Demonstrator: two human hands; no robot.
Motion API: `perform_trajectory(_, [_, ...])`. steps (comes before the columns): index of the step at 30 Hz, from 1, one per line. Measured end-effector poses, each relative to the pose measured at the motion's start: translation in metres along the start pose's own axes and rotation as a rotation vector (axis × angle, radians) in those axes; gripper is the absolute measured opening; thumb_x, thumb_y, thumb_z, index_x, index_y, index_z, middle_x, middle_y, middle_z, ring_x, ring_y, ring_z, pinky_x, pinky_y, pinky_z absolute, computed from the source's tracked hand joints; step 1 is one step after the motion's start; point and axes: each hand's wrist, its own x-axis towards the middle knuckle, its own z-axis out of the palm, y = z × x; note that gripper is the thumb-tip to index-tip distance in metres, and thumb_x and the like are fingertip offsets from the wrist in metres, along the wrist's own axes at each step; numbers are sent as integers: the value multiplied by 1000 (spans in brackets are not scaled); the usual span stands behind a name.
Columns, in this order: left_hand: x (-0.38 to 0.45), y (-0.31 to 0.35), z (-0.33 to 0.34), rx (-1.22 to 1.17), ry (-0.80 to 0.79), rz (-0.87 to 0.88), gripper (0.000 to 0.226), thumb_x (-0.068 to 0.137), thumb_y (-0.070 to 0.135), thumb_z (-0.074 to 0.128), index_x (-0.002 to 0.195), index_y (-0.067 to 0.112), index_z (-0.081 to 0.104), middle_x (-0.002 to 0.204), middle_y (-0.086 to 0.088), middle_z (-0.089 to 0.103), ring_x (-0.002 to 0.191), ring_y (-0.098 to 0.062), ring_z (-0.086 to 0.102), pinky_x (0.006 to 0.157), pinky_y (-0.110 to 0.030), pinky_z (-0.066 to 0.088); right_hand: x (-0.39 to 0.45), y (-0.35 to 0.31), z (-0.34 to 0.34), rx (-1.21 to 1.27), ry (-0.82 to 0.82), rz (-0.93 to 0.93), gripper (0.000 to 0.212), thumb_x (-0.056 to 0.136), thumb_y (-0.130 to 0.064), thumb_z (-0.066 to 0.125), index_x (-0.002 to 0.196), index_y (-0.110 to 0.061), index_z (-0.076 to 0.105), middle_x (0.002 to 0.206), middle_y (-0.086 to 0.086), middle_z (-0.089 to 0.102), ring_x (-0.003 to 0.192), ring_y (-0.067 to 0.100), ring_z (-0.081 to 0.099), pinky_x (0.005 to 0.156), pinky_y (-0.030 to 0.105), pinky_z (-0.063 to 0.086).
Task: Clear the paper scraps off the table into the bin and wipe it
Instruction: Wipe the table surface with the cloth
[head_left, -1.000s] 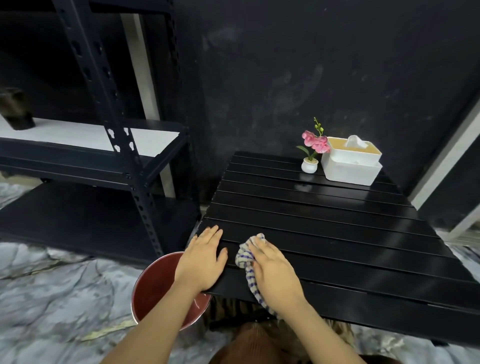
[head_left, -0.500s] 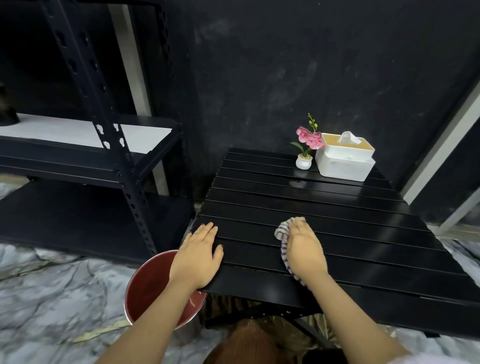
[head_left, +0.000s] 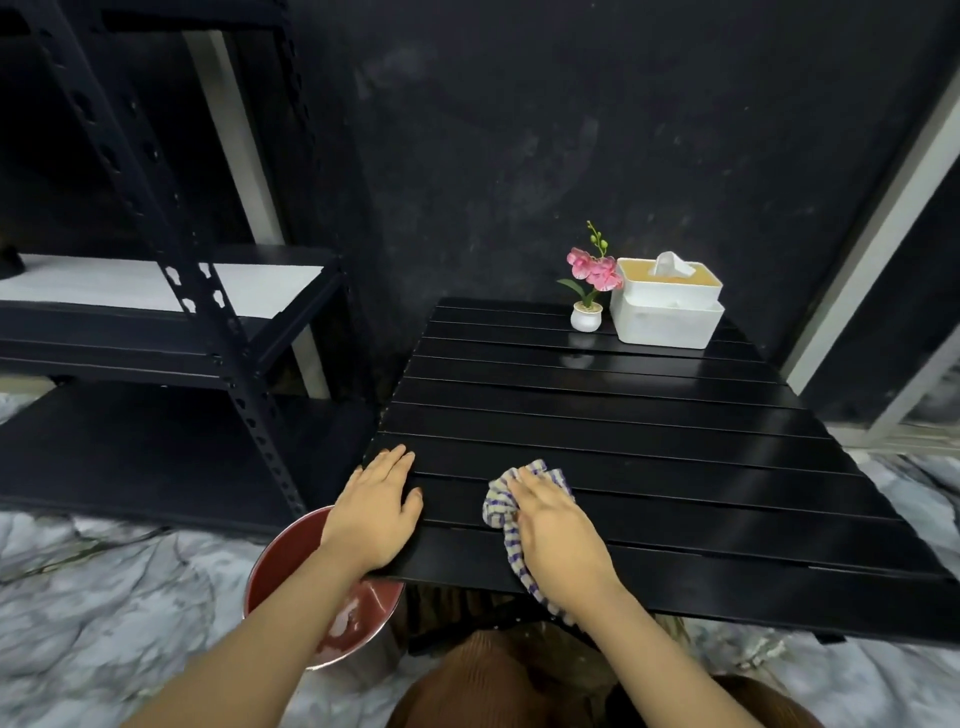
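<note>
A black slatted table (head_left: 649, 431) fills the middle right of the head view. My right hand (head_left: 558, 540) presses flat on a blue-and-white striped cloth (head_left: 501, 506) near the table's front left. My left hand (head_left: 376, 512) lies flat, fingers together, on the table's front left corner and holds nothing. Below that corner stands a round bin (head_left: 291, 564) with a red inside, partly hidden by my left forearm; pale scraps (head_left: 347, 618) lie at its bottom. No paper scraps show on the table top.
A small white pot with pink flowers (head_left: 589, 283) and a white tissue box (head_left: 667, 304) stand at the table's far edge. A dark metal shelf rack (head_left: 208, 312) stands to the left. The floor (head_left: 104, 597) is grey marble-patterned.
My right hand slid the cloth to the right across the table, then back left toward the front edge. My left hand stayed on the corner.
</note>
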Motion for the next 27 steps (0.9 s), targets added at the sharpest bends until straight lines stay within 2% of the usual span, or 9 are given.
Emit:
perform_trajectory(2, [3, 5, -2, -9, -8, -11, 55, 96, 32, 36, 147, 18, 21, 158, 2, 16, 146, -14, 11, 120, -34, 6, -13, 22, -7, -24, 22, 11, 54, 91, -16, 18, 144, -21, 22, 155, -3, 21, 143, 9, 15, 118, 22, 7])
perform_trajectory(4, [7, 17, -1, -20, 3, 0, 55, 96, 34, 36, 147, 19, 21, 158, 3, 16, 146, -14, 11, 120, -35, 6, -25, 46, -18, -36, 66, 33, 66, 81, -23, 5, 143, -20, 27, 153, -2, 27, 142, 9, 18, 113, 13, -5])
perform_trajectory(6, [13, 31, 1, -29, 4, 13, 56, 96, 36, 36, 147, 20, 21, 158, 3, 16, 146, -14, 11, 121, -35, 6, -34, 68, -31, -43, 93, 83, 72, 77, -28, 3, 140, -17, 34, 150, 1, 34, 141, 11, 23, 108, 8, -10])
perform_trajectory(10, [20, 51, 13, -10, -4, 14, 58, 96, 38, 35, 147, 18, 20, 158, 2, 14, 146, -15, 9, 120, -36, 6, -35, 104, -50, -81, 102, 173, 66, 83, -32, 6, 140, -12, 34, 149, 6, 35, 141, 15, 25, 113, 17, 1])
perform_trajectory(13, [20, 53, 19, 14, 4, 5, 58, 96, 39, 35, 148, 17, 20, 158, 1, 14, 146, -15, 8, 120, -36, 6, -20, 118, -56, -66, 89, 280, 46, 96, -18, 26, 142, -12, 30, 152, 8, 29, 142, 17, 21, 119, 26, 9])
perform_trajectory(17, [18, 51, 21, 24, 29, 10, 58, 96, 40, 35, 147, 18, 21, 158, 1, 15, 146, -15, 9, 120, -36, 6, 5, 110, -55, -85, 112, 337, 45, 96, -15, 30, 141, -10, 29, 152, 11, 29, 142, 20, 22, 118, 28, 12])
perform_trajectory(23, [16, 53, 22, 34, 48, 15, 57, 96, 40, 34, 147, 18, 21, 158, 1, 16, 146, -14, 10, 120, -35, 7, 8, 75, -38, -50, 28, 168, 52, 93, -9, 32, 144, -15, 22, 154, 2, 23, 143, 16, 16, 117, 27, 14])
perform_trajectory(27, [14, 52, 22, 32, 38, 14, 57, 96, 40, 34, 147, 18, 21, 158, 1, 17, 146, -14, 10, 120, -35, 7, -11, 80, -36, -5, -15, 101, 49, 95, -14, 28, 143, -22, 25, 154, -3, 23, 143, 12, 17, 118, 27, 17])
